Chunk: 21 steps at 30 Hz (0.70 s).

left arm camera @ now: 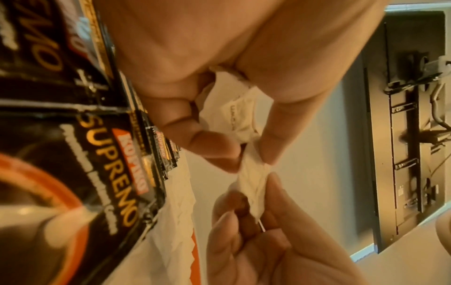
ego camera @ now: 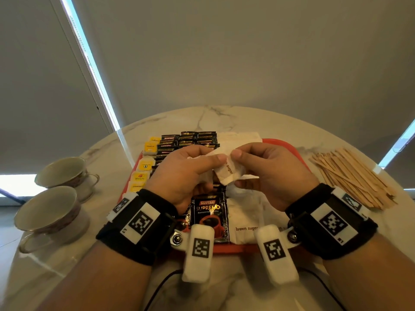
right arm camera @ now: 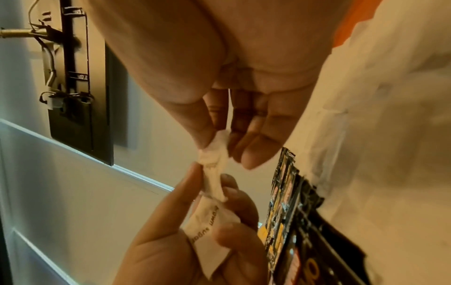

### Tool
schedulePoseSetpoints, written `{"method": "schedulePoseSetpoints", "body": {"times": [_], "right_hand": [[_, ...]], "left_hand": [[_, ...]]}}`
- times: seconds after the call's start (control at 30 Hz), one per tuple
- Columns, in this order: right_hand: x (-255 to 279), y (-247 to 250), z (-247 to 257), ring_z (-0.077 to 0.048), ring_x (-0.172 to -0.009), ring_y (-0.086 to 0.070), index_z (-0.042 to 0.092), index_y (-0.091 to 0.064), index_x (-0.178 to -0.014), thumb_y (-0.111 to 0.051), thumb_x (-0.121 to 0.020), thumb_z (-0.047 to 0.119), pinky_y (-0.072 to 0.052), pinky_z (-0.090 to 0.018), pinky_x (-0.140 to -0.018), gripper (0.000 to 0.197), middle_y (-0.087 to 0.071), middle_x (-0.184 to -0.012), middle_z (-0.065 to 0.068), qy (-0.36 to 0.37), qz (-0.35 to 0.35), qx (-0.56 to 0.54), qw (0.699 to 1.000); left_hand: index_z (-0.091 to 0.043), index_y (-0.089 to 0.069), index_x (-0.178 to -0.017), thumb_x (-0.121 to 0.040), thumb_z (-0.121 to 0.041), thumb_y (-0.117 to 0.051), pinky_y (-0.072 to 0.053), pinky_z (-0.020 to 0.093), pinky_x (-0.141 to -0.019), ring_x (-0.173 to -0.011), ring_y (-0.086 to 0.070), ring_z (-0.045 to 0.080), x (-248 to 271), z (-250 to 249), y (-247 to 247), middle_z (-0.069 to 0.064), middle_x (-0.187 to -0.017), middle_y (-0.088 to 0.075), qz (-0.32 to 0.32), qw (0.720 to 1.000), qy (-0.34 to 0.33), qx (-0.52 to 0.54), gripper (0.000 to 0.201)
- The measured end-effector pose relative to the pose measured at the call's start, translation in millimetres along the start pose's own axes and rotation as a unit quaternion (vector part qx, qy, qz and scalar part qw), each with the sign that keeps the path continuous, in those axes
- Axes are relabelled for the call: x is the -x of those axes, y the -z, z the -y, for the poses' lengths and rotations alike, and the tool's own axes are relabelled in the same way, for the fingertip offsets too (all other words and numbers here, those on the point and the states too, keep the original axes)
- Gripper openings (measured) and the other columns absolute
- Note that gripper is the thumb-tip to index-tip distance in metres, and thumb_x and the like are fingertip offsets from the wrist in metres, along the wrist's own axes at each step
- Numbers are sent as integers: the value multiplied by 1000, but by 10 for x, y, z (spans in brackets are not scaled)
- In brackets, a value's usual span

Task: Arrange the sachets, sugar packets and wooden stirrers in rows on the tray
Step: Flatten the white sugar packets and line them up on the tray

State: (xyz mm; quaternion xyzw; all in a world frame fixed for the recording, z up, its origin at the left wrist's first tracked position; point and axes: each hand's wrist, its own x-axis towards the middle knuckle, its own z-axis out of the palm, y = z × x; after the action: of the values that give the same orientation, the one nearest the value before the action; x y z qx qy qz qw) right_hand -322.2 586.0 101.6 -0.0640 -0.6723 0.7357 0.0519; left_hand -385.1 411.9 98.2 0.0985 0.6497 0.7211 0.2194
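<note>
Both hands are raised above the orange tray, meeting over its middle. The left hand holds a small bunch of white brown sugar packets in its curled fingers, thumb laid along the top edge. The right hand pinches the end of one of those packets between thumb and forefinger, right where the two hands touch. In the left wrist view the packet sits clamped between the thumb and the curled fingers, and its crinkled end runs down to the right hand, which nips it. The right wrist view shows the same from the other side: the right hand pinches the twisted paper end, and the left hand below holds the printed packets.

Under the hands, black coffee sachets lie in a row along the tray's centre, with more at the far end. Yellow sachets line the tray's left side. More brown sugar packets lie flat on the tray's right part, just beside the coffee sachets. A loose heap of wooden stirrers lies on the marble tabletop, right of the tray. Two teacups stand on the tabletop to the left.
</note>
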Motion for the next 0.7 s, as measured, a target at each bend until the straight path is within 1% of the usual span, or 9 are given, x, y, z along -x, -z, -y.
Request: {"method": "schedulePoseSetpoints", "body": {"times": [0.07,0.1,0.17,0.23,0.33,0.4,0.5,0.57,0.7], "right_hand": [[25,-19,25,-20,-75,-70,3,-69,-104,-73,-88,14,-60,-31,-66,19,-75,-88,-10,-14,30,13,999],[36,-22,40,-20,-72,-70,3,-69,-105,-76,-85,12,-60,-31,-67,23,-75,-87,-10,-16,38,33,999],[36,-2,79,-20,-68,-68,3,-71,-100,-79,-81,9,-59,-31,-65,22,-75,-83,-11,-11,24,83,996],[21,33,133,-19,-69,-66,4,-74,-96,-80,-82,9,-58,-31,-64,16,-75,-83,-11,-15,-6,97,995],[15,54,216,-16,-71,-67,8,-76,-94,-76,-87,8,-58,-30,-64,8,-76,-83,-9,-15,-23,99,995],[23,82,234,-15,-69,-67,9,-77,-95,-75,-89,8,-57,-28,-62,7,-75,-82,-9,-11,-30,140,990],[37,188,203,-13,-66,-63,12,-77,-92,-74,-90,9,-54,-29,-59,4,-72,-73,-3,-25,-59,205,977],[62,263,178,-12,-65,-60,13,-77,-90,-75,-90,9,-52,-29,-58,5,-72,-73,-3,-51,-60,251,965],[119,268,174,-10,-61,-55,16,-78,-89,-74,-90,11,-48,-25,-54,6,-70,-73,-2,-89,-14,345,934]], "left_hand": [[-12,-75,-100,-91,-19,-78,-51,26,-52,-77,-61,27,-13,12,7,10,-91,-78,-22,1000,-10,7,12],[-12,-75,-103,-91,-19,-78,-51,27,-54,-76,-60,27,-13,9,7,10,-91,-78,-26,1000,-9,13,15],[-11,-75,-112,-90,-14,-77,-52,28,-56,-74,-64,24,-7,-11,3,10,-93,-79,-25,999,-8,19,22],[-11,-74,-116,-90,-10,-77,-53,28,-57,-78,-70,24,-5,-11,-3,11,-97,-80,-21,1000,-12,16,26],[-11,-74,-115,-88,-12,-80,-57,30,-60,-85,-75,27,11,0,-43,12,-100,-80,-22,1000,-14,7,27],[-10,-75,-108,-89,-13,-80,-59,29,-59,-81,-75,25,25,3,-69,12,-98,-80,-26,1000,-13,10,20],[-9,-72,-97,-91,-5,-75,-59,28,-58,-77,-75,21,29,-24,-58,12,-95,-77,-41,998,-14,37,8],[-9,-67,-101,-93,1,-70,-61,29,-61,-75,-76,21,24,-50,-29,12,-93,-74,-59,996,-12,72,13],[-6,-63,-107,-95,6,-60,-63,33,-66,-76,-78,24,37,-78,7,16,-96,-74,-72,992,-7,107,18]]}}
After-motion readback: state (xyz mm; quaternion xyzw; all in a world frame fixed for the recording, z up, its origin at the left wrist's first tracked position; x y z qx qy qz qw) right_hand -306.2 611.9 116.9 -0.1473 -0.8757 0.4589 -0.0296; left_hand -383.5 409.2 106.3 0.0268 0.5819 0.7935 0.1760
